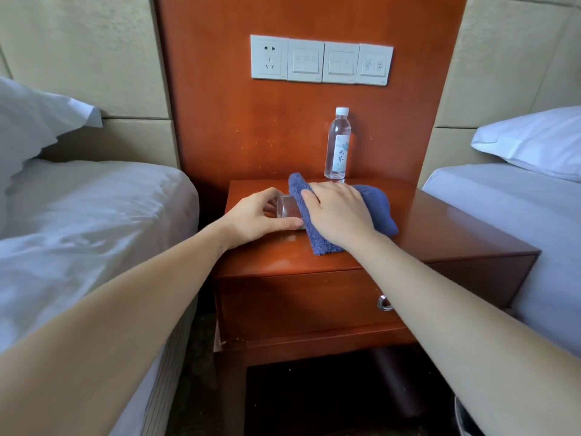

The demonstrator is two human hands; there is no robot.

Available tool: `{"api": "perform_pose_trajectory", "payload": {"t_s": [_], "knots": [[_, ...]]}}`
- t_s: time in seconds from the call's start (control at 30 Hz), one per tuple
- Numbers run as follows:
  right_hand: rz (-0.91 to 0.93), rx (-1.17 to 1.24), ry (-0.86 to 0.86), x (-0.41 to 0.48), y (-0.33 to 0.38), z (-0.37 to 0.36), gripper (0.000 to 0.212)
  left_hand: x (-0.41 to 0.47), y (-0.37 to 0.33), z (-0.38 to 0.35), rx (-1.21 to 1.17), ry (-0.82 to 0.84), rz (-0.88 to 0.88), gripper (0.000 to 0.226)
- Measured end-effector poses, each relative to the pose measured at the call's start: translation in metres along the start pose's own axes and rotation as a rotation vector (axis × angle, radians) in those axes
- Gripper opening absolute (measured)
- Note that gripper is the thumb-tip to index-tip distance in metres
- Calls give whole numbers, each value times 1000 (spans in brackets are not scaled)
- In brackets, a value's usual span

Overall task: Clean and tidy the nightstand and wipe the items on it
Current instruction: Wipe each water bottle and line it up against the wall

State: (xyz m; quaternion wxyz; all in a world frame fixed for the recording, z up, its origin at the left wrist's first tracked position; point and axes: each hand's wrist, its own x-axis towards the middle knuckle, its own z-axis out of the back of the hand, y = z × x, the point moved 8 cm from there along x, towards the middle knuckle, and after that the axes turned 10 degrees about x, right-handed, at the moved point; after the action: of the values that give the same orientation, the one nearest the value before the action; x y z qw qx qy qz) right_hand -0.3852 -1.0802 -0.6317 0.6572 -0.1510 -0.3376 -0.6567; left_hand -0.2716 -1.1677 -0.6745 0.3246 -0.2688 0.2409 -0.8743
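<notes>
Two white-sheeted beds flank the scene, the left bed (78, 231) and the right bed (518, 215), each with a white pillow at its head. Between them a reddish wood wall panel (220, 121) carries a row of white switch plates (320, 59). Below it stands the matching table (440, 221), its drawer bearing a metal pull (384, 303). A blue cloth (377, 212) lies across the middle of the tabletop. A clear water bottle (338, 146) stands upright at the back, just behind the cloth. A drinking glass (287, 210) lies on its side at the front left. The left hand (261, 215) has its grip clamped round the glass; the right hand (339, 212) clasps the cloth over the glass's other end.
</notes>
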Motion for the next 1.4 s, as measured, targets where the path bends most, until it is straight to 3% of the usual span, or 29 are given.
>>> {"api": "perform_pose_trajectory", "payload": {"t_s": [0.1, 0.27, 0.33, 0.43, 0.63, 0.7, 0.87, 0.93, 1.0, 1.1, 1.2, 1.3, 1.4], "knots": [[-24, 8, 85, -2, -18, 5, 37, -2, -6, 0, 3, 12, -21, 61], [-430, 18, 85, -15, -93, 30, 48, -3, -15, -1, 31, 6, -106, 53], [-372, -19, 79, -4, -65, 19, 43, -3, -18, 2, 58, -39, -128, 53], [-99, -71, 3, 8, -4, -5, 40, -3, -17, 4, 108, -65, -126, 55], [-23, -8, 98, 4, -23, 1, 38, 1, -5, 2, 65, -23, 25, 49], [-76, -6, 118, 6, -40, 4, 38, 0, -6, 0, 38, -22, 11, 40], [-485, 25, 106, -2, -101, 23, 50, -4, -13, -1, -43, -2, -63, 46], [-423, -58, 76, 1, -73, 18, 45, -4, -16, -1, -45, -1, -77, 50], [-203, -131, 15, 3, -19, 3, 40, -6, -18, -1, -40, 1, -92, 49], [-41, -72, 27, -3, 15, -10, 40, -6, -17, -2, -51, 4, -103, 47], [-143, -59, 56, -7, -32, 10, 40, -5, -15, -2, -72, 16, -99, 50], [-381, 14, 108, -24, -92, 30, 48, -4, -13, -3, -70, 42, -91, 51], [-439, 84, 161, -36, -111, 35, 53, -4, -14, -3, -78, 44, -86, 52]]}}
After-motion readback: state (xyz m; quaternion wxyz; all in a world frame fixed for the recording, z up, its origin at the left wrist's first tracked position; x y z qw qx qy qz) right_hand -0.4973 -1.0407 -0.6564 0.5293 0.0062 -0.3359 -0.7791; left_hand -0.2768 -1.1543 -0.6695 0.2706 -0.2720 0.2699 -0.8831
